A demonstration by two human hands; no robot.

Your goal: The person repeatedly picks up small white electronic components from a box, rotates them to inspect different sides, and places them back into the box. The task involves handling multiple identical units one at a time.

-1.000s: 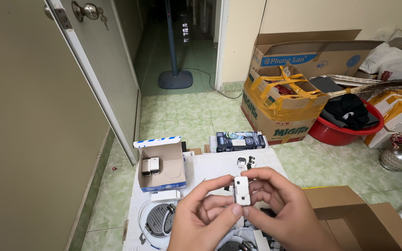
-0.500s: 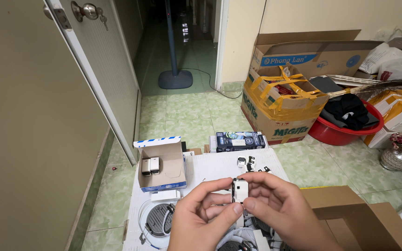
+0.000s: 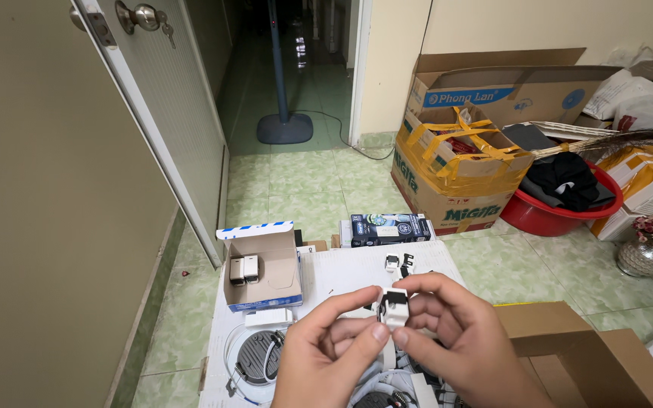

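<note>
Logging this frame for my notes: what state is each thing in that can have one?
small white part: held up between the fingertips of both hands
left hand: pinching the part
right hand: pinching the part
small cardboard box: open, two small parts inside
door: open, key in knob
large taped carton: flaps open
red basin: filled with dark cloth

small white plastic connector module (image 3: 394,307), black slot on top, upright, pinched btwn both hands' fingertips, above white board

Connector (image 3: 394,306): smooth white plastic, black insert, between both hands' fingertips.
Open box (image 3: 264,276), left of hands: matt brown cardboard.
Sheet (image 3: 345,272) under hands: matt white card.
</note>
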